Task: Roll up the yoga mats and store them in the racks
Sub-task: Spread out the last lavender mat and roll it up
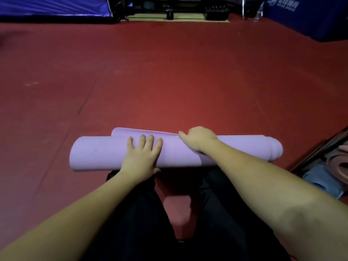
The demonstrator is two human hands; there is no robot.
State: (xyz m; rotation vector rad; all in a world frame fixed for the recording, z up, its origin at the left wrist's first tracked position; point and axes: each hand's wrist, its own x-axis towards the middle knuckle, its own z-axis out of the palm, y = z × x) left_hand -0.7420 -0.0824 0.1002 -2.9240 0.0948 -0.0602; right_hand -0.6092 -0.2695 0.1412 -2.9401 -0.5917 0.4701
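Note:
A lilac yoga mat [98, 153] lies almost fully rolled across the red floor, just in front of my knees. Its loose end flap [131, 131] sticks up along the far side of the roll. My left hand [142, 153] rests flat on top of the roll, fingers spread. My right hand [197, 139] curls over the roll's far side, its fingers at the flap's edge. The roll's right end [275, 149] shows its layers slightly telescoped.
At the right edge stands a low dark rack [320, 149] with a pinkish rolled mat [339, 164] and a blue-grey one [320, 181] in it. Blue padded barriers [310, 17] line the far right and far left. Dark gym equipment [177, 8] stands at the back.

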